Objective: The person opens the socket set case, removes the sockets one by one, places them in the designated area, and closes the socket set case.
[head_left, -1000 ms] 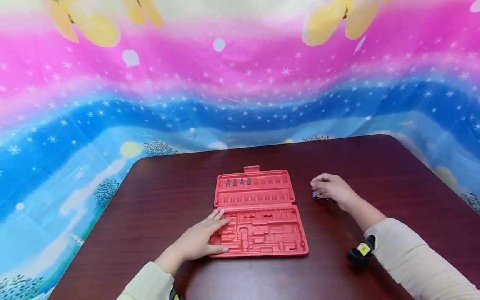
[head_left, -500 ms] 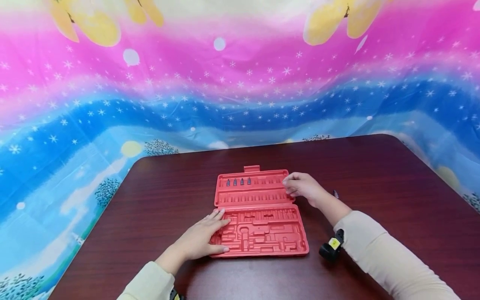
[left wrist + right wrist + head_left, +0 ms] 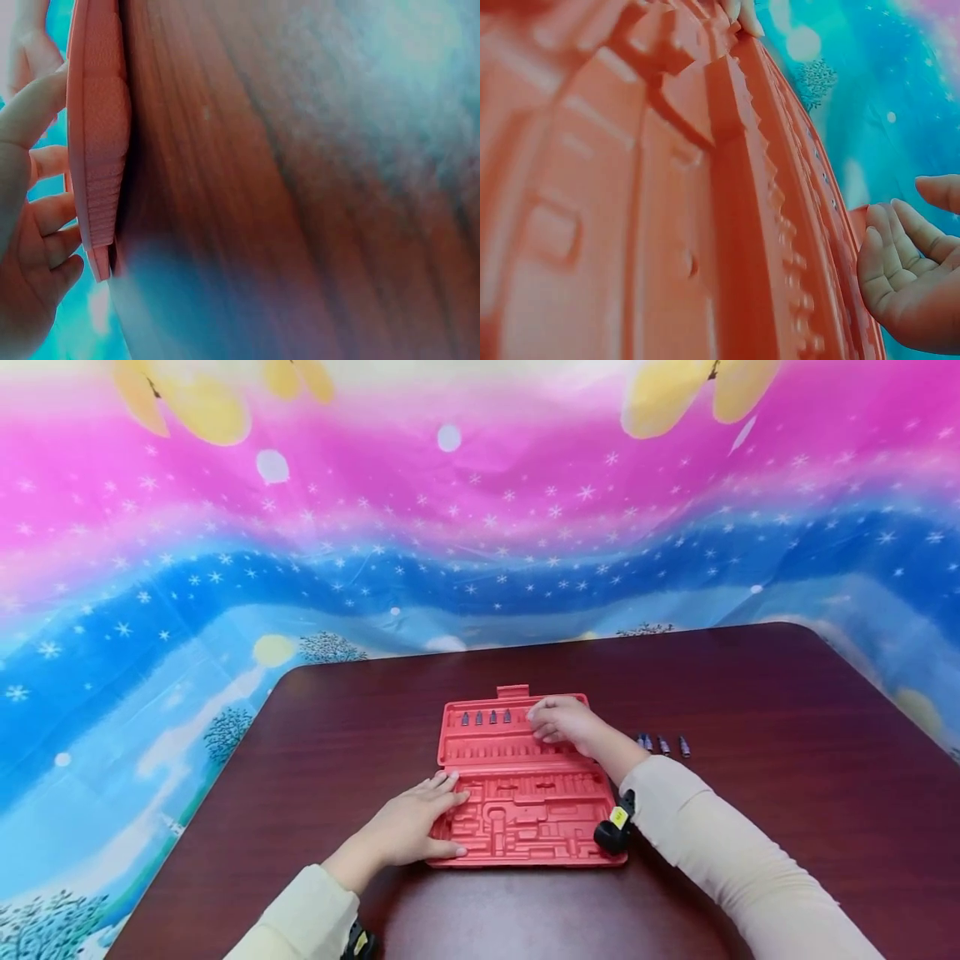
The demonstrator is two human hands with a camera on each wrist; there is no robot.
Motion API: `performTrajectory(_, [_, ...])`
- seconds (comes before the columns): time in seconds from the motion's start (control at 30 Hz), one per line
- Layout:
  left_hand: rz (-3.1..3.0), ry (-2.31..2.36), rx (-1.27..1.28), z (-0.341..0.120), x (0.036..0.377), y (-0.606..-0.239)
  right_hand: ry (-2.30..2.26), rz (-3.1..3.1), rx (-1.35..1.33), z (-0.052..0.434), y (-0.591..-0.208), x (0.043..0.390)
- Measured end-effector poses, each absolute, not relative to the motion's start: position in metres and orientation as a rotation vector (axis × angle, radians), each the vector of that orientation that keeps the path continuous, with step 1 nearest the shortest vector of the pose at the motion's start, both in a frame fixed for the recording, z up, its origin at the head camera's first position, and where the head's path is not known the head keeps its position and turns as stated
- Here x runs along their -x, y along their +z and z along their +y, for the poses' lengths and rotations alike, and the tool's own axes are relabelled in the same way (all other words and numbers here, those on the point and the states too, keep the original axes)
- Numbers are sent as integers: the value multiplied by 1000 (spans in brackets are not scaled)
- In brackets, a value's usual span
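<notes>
An unfolded red plastic tool case [image 3: 536, 827] lies on the dark wooden table. My left hand [image 3: 408, 822] rests over the lower half's left edge, fingers spread and thumb at the near corner. In the left wrist view, fingers [image 3: 56, 214] touch the rim. Over the upper half, my right hand [image 3: 566, 724] reaches in with bent fingers just right of several dark screwdriver bits [image 3: 492, 717] standing in a row. In the right wrist view, the thumb [image 3: 939, 192] stands apart from the curled fingers; I cannot tell whether a bit is held.
Several loose bits [image 3: 663, 745] lie on the table [image 3: 750, 827] right of the case, beside my right forearm. The case's latch tab [image 3: 513, 692] sticks out at the far edge. A patterned cloth [image 3: 480, 527] hangs behind the table.
My right hand has moved left from the loose bits to the case's upper half, uncovering those bits. My left hand keeps its place on the case. The head view has shifted slightly.
</notes>
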State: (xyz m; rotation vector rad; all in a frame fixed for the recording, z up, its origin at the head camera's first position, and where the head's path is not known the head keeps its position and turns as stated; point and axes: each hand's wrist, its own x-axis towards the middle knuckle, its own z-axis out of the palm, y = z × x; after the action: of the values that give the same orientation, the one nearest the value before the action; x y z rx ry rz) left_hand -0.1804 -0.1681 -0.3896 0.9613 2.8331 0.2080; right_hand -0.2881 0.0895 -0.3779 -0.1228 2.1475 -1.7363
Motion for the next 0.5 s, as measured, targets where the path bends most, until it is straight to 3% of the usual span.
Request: performTrajectory(0.5, [2834,150,-952,-166,181,-389,-1727,2146,39,67,-384,318])
